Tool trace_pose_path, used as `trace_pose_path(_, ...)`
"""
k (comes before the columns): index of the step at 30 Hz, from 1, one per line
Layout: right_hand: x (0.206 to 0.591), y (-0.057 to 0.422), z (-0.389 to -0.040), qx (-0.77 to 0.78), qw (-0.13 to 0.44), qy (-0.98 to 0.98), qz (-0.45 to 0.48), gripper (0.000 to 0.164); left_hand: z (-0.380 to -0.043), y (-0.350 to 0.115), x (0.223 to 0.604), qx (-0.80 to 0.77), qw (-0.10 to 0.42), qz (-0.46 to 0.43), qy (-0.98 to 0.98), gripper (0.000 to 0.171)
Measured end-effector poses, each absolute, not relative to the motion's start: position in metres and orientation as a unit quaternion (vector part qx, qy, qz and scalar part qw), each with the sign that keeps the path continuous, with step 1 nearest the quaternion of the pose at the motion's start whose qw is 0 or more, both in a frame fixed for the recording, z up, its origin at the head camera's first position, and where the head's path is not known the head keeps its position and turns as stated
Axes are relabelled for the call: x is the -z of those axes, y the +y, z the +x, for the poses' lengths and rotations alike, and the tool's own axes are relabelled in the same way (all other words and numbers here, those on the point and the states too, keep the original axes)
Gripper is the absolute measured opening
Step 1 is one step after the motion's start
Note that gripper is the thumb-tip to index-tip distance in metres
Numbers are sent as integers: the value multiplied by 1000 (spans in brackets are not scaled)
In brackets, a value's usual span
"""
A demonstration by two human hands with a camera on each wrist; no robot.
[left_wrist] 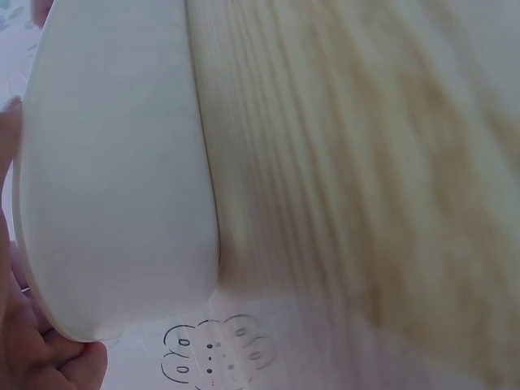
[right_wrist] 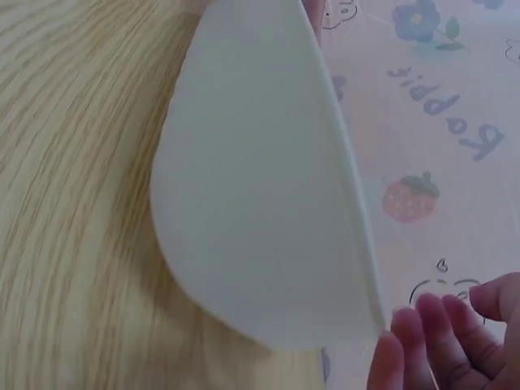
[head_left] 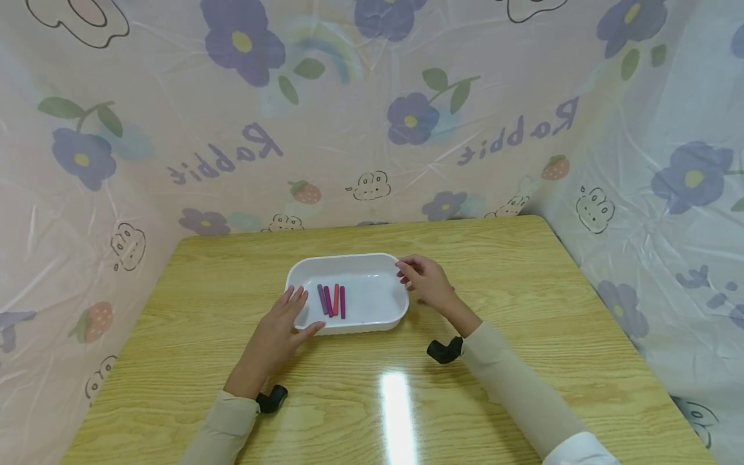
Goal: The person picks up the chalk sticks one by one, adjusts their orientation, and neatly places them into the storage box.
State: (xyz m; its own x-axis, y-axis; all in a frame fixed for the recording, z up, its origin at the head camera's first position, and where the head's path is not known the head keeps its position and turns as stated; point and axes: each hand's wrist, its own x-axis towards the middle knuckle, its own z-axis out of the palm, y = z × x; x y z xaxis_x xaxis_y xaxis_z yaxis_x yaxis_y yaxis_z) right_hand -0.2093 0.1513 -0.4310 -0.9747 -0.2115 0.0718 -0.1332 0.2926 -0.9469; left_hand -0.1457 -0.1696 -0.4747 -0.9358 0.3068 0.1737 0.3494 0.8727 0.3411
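A white plastic tray (head_left: pixel 372 303) with rounded corners rests on the wooden table. Inside its left half, several short, slim sticks (head_left: pixel 327 301) in grey-purple, magenta and orange-red lie side by side. My left hand (head_left: pixel 276 329) holds the tray's left end, fingers bent over the rim and thumb along the front edge. At the opposite end, the fingertips of my right hand (head_left: pixel 427 281) touch the rim, with the thumb apart from the fingers. Both wrist views show the tray's outer wall (left_wrist: pixel 122 179) close up, and the sticks are hidden there.
The table (head_left: pixel 500 278) has light wood grain and a bright light reflection (head_left: pixel 398 413) near its front. A patterned cloth (head_left: pixel 343 129) with flowers and rabbits hangs behind it and along both sides. Black devices (head_left: pixel 445 351) sit at both wrists.
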Motion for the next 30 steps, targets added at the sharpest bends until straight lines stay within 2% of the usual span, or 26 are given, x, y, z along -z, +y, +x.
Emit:
trace_pose_path(7, 460, 175, -222, 586, 68, 806, -47, 41, -145, -170, 474, 193, 56, -171, -965, 87)
trace_pose_path(14, 467, 199, -223, 614, 109, 780, -56, 46, -145, -170, 474, 191, 54, -170, -965, 88)
trace_pose_path(18, 471, 213, -223, 596, 123, 790, -68, 43, -146, -170, 474, 189, 52, -170, -966, 88)
trace_pose_path(24, 477, 231, -221, 435, 71, 893, -85, 34, -146, -170, 473, 191, 47, -171, -966, 88)
trace_pose_path(30, 480, 239, -219, 420, 92, 897, -99, 27, -145, -170, 473, 191, 51, -171, -965, 87)
